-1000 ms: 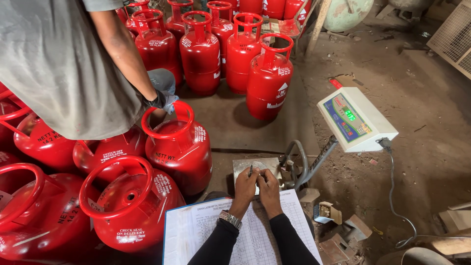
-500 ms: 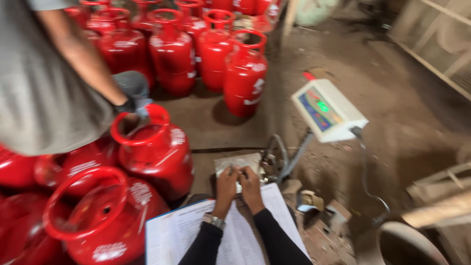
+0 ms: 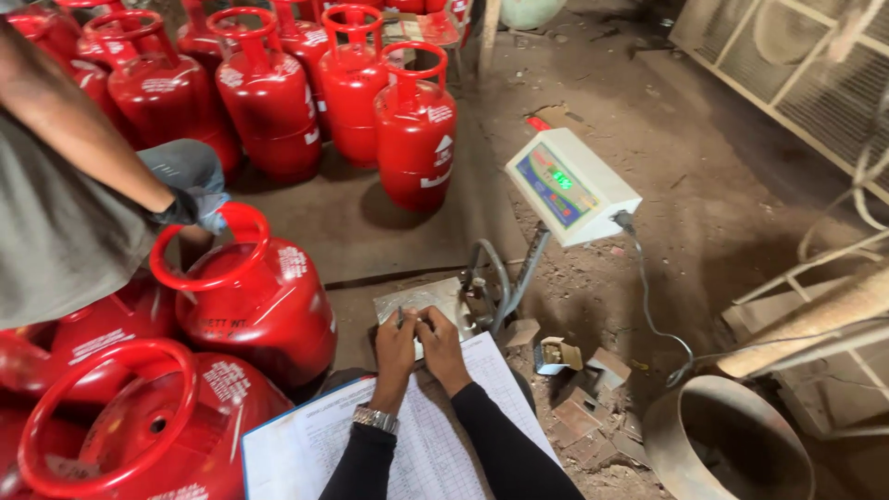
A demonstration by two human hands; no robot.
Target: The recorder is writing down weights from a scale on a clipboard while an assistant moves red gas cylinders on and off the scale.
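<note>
A gas-cylinder depot or filling yard: rows of red cylinders [image 3: 278, 93] crowd the dirt floor left of a digital weighing scale [image 3: 569, 185], with a ledger [image 3: 435, 435] just before it.

Dim, soft daylight; slight blur

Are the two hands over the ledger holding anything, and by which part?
The left hand and right hand meet at the top edge of the white ruled ledger, fingertips together. Whether they pinch something small cannot be told.
</note>
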